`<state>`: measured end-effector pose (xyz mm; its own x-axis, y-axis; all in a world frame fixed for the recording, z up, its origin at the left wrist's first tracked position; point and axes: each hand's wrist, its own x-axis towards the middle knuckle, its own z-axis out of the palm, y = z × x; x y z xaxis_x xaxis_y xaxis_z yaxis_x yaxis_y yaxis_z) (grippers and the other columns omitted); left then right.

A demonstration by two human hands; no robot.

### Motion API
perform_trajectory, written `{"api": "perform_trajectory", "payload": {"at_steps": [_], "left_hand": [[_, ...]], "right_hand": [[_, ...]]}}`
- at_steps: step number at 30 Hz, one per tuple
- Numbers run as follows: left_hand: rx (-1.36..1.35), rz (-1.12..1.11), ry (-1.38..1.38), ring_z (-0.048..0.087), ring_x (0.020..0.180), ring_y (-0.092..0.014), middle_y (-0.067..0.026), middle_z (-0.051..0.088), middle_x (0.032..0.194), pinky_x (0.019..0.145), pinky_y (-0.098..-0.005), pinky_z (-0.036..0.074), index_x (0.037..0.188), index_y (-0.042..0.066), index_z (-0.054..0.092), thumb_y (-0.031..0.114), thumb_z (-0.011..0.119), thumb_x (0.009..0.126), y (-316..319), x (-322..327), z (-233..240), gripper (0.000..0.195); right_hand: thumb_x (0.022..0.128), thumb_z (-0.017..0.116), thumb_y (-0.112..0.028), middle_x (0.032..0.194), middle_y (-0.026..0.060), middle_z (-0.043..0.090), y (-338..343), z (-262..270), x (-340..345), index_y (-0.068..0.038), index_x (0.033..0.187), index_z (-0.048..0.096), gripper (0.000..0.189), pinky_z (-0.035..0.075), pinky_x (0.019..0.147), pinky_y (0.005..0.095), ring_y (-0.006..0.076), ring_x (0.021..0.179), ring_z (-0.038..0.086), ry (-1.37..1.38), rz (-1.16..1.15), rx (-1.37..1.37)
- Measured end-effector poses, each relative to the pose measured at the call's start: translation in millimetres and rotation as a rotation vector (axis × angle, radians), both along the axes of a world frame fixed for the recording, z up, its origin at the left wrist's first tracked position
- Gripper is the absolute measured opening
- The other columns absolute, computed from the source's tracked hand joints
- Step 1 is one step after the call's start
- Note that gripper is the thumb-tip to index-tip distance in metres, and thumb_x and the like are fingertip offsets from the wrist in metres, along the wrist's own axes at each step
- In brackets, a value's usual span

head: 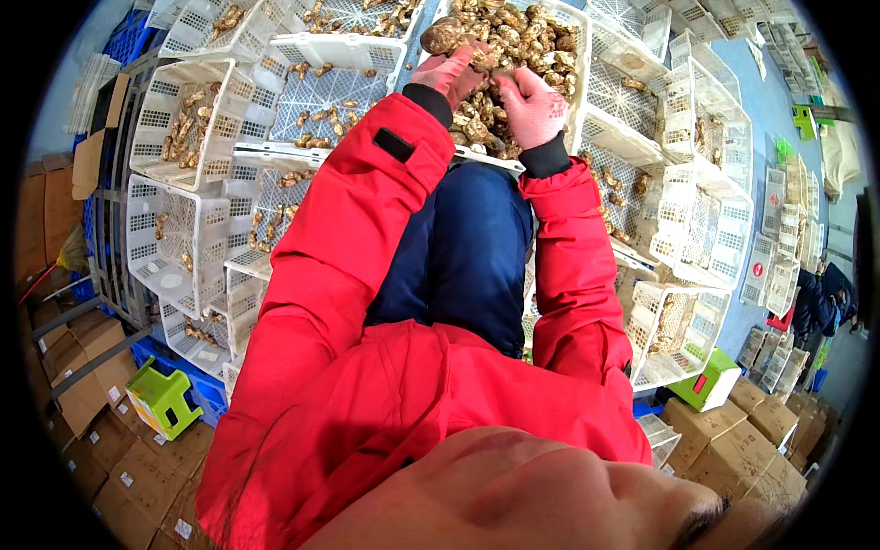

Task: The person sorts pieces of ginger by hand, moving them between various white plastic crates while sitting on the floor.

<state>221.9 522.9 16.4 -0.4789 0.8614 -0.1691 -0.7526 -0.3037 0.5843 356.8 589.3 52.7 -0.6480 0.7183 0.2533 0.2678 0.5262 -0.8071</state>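
My left hand [454,74], in a pink glove, grips a mushroom with a large brown cap [441,36]; it looks like a matsutake. Right beside it, my right hand [535,106], also gloved, has its thumb and fingers drawn together near the mushroom's stem end. Whether a small thing is pinched there is hidden by the fingers. Both hands are over a white plastic crate [581,69] just beyond my knees. Heaped inside it are many brown-and-cream mushrooms [536,34], some of them under my hands.
Shallow white crates with scattered mushrooms stand left [330,96] and right [622,185] of my legs. More crates [180,127] are tilted or stacked outside them. Cardboard boxes [137,474] and green plastic stools [163,399] [708,381] lie behind. A person [818,302] is far right.
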Motion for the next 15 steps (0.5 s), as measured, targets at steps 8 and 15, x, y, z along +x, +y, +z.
{"api": "perform_trajectory", "payload": {"at_steps": [8, 15], "left_hand": [[-0.419, 0.024, 0.229, 0.056, 0.064, -0.012, -0.0036, 0.055, 0.084, 0.048, -0.0235, 0.049, 0.098, 0.003, 0.05, 0.016, 0.059, 0.077, 4, 2, -3, 0.026], [-0.228, -0.056, 0.171, 0.054, 0.089, -0.021, -0.0102, 0.051, 0.102, 0.077, -0.0365, 0.046, 0.11, -0.003, 0.042, 0.011, 0.053, 0.08, 0, 4, -6, 0.035]], "right_hand": [[0.062, 0.065, -0.023, 0.092, 0.0105, 0.054, 7, 1, -7, -0.004, 0.088, 0.054, 0.034, 0.043, 0.07, 0.0354, 0.0285, 0.082, 0.052, 0.091, 0.031, 0.556], [0.061, 0.068, -0.013, 0.095, 0.0125, 0.054, 6, -8, -12, -0.001, 0.092, 0.053, 0.036, 0.042, 0.074, 0.0332, 0.0287, 0.088, 0.052, 0.09, 0.001, 0.447]]}}
